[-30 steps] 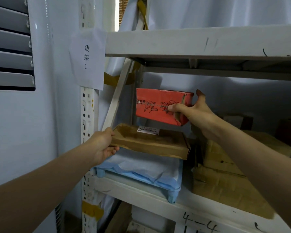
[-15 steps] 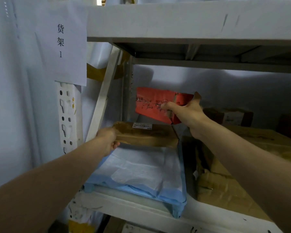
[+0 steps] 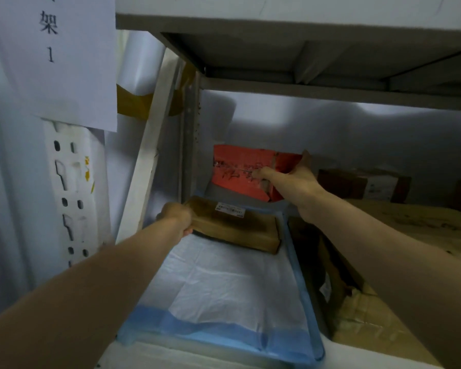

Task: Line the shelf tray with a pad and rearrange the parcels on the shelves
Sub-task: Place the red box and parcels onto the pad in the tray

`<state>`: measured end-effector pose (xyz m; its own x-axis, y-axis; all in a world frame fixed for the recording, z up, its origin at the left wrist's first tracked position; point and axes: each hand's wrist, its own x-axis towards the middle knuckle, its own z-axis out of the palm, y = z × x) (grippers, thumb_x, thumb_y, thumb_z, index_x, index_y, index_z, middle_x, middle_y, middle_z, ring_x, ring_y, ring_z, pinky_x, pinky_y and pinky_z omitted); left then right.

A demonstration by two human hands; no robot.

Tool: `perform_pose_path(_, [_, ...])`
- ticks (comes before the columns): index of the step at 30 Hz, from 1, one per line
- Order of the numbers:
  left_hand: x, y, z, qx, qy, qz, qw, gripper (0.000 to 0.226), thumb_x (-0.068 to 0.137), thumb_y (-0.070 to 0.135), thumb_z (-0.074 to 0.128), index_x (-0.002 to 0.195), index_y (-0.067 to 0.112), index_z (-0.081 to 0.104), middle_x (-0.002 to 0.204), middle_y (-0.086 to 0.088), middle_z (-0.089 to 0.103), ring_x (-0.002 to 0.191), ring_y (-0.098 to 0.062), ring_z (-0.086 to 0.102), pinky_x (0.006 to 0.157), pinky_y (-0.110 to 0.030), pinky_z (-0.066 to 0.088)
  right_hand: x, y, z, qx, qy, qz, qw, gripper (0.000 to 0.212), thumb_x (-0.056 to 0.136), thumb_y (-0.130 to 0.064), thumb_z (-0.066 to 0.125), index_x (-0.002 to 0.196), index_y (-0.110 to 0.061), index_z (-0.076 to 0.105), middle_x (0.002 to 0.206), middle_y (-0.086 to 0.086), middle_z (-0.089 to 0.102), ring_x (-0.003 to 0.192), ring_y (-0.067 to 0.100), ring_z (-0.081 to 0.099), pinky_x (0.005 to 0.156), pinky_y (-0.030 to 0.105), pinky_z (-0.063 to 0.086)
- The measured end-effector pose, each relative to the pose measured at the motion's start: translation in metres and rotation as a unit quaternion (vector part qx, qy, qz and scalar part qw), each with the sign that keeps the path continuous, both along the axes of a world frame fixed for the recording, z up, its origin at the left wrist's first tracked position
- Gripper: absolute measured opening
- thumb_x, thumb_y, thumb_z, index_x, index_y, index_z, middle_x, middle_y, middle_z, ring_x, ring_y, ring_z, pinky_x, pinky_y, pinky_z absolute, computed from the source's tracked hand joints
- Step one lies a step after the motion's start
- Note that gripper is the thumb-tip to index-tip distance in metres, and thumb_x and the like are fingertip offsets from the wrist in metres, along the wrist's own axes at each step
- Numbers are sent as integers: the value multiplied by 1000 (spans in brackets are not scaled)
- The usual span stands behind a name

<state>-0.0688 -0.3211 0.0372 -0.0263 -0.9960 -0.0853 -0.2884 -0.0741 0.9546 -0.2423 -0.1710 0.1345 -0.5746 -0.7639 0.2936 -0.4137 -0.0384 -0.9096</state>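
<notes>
A blue tray (image 3: pixel 301 294) sits on the shelf, lined with a white pad with a blue border (image 3: pixel 221 294). At the tray's back lies a flat brown parcel (image 3: pixel 237 230) with a white label; my left hand (image 3: pixel 176 218) grips its left end. Above and behind it my right hand (image 3: pixel 290 179) holds a red parcel (image 3: pixel 237 171) by its right end, tilted, near the back wall. The red parcel's lower edge hangs over the tray's back rim.
Brown cardboard parcels (image 3: pixel 357 310) fill the shelf right of the tray, with more boxes (image 3: pixel 365 185) at the back. The upper shelf (image 3: pixel 304 49) hangs close overhead. A perforated white upright (image 3: pixel 69 198) with a paper sign (image 3: pixel 53 54) stands at the left.
Both parcels have gone deeper into the shelf. The brown parcel has come down onto the pad at the tray's back, and the red parcel has sunk lower toward the back wall.
</notes>
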Motion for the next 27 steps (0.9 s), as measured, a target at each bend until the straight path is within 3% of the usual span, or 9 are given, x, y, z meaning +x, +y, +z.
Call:
perform_pose_path(3, [0,8,8,-31,-81,-1,996,26,97,10,53,115,-6,63,115,-26,66,88,-38,67,42,-28,54,-23,-35,-15,-1,3,-24,1000,139,16,-74,87,141,-33,43,111,-8,70,105,22,67,92,44,58])
perform_pose_path(7, [2,21,15,-100,-278,-20,955,33,99,16,47,126,2,58,128,-19,60,114,-35,59,92,-39,49,-36,-57,-29,25,26,-49,998,130,12,-69,90,129,-32,46,108,3,70,103,31,68,88,48,58])
perform_pose_path(9, [1,24,19,-99,-309,-26,946,40,100,28,43,132,7,56,135,-16,56,120,-35,54,100,-40,45,-52,-70,-45,60,19,-40,997,121,18,-55,90,128,-25,49,103,7,72,95,31,71,83,48,61])
perform_pose_path(13, [-2,30,22,-113,-385,-63,914,61,88,56,46,134,17,52,138,-10,52,131,-34,37,104,-40,34,-97,-118,-86,93,-3,-35,995,140,7,-68,88,137,-37,45,116,11,69,111,41,66,84,57,59])
perform_pose_path(17, [-2,35,16,-120,-405,-96,901,82,72,45,72,139,10,40,135,-12,47,128,-33,40,107,-37,38,-11,-43,-48,84,-27,-6,996,88,66,-14,83,134,-26,30,97,10,67,76,23,66,62,29,59])
perform_pose_path(19, [-3,37,12,-117,-400,-85,905,87,71,38,79,140,6,37,136,-14,46,128,-32,42,106,-36,39,-11,-42,-49,74,-26,-12,997,85,82,5,68,151,-17,24,107,13,63,88,26,64,61,25,52])
perform_pose_path(23, [-2,39,9,-138,-390,-78,907,82,74,38,79,139,7,39,137,-10,46,128,-32,42,105,-35,37,-18,-46,-58,148,29,-78,985,55,89,3,59,141,-5,42,118,16,63,100,30,62,78,34,53])
perform_pose_path(25, [-2,38,8,-142,-386,-77,908,80,75,37,78,139,7,40,137,-9,45,127,-32,42,105,-36,37,-16,-44,-60,193,61,-94,975,34,92,-4,56,126,1,55,115,21,65,96,30,61,76,33,50])
perform_pose_path(27, [-2,38,7,-144,-380,-73,911,82,74,38,78,139,7,39,136,-9,46,126,-32,42,103,-36,37,-15,-46,-62,215,86,-93,968,36,93,-10,55,127,3,55,116,22,64,93,30,60,73,32,47])
